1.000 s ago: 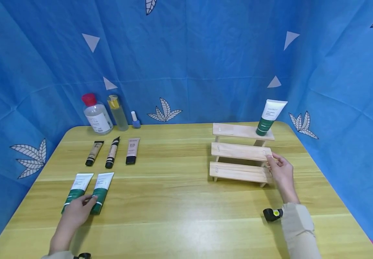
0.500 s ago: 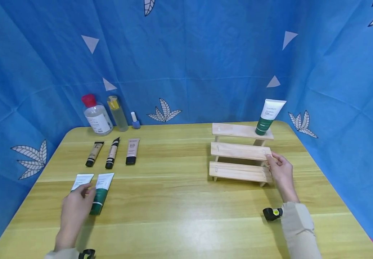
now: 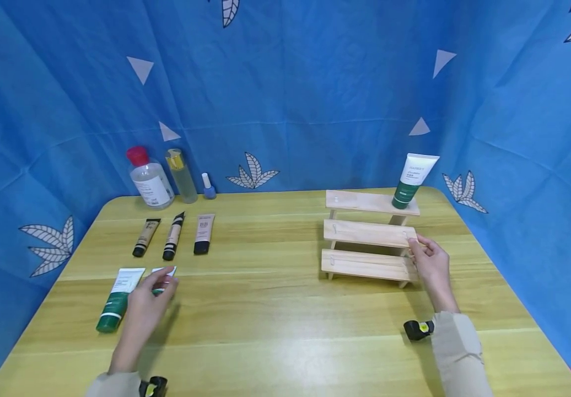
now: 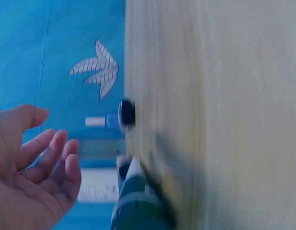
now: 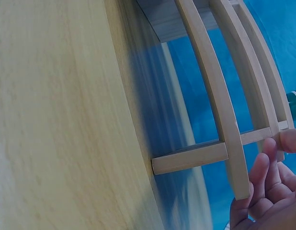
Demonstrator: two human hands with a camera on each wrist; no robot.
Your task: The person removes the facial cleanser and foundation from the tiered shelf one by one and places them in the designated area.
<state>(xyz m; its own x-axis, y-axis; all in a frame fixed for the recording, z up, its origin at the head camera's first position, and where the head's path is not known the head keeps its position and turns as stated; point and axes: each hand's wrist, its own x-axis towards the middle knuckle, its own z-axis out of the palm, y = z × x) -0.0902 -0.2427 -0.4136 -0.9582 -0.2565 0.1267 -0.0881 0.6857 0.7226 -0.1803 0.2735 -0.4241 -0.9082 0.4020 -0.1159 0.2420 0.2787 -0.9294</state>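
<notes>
Two white-and-green squeeze tubes lie on the left of the table. My left hand (image 3: 149,300) hovers over the right one (image 4: 138,211), hiding most of it in the head view. In the left wrist view its fingers are loosely bent and nothing is between them. The other tube (image 3: 113,309) lies just left of that hand. On the right, my right hand (image 3: 430,264) pinches the right end of the middle step of a three-step wooden display rack (image 3: 367,232). A matching squeeze tube (image 3: 411,179) stands cap down on the rack's top step.
Behind lie a small gold tube (image 3: 145,238), a black-tipped slim tube (image 3: 173,237) and a pink BB cream tube (image 3: 204,234). Along the back stand a red-capped bottle (image 3: 152,184), a gold-capped bottle (image 3: 183,179) and a blue nail polish (image 3: 209,189). Blue cloth (image 3: 285,94) surrounds the table.
My left hand has lifted off the squeeze tubes and moved right and away from me, from between them to over the right one. The right hand keeps its grip on the rack.
</notes>
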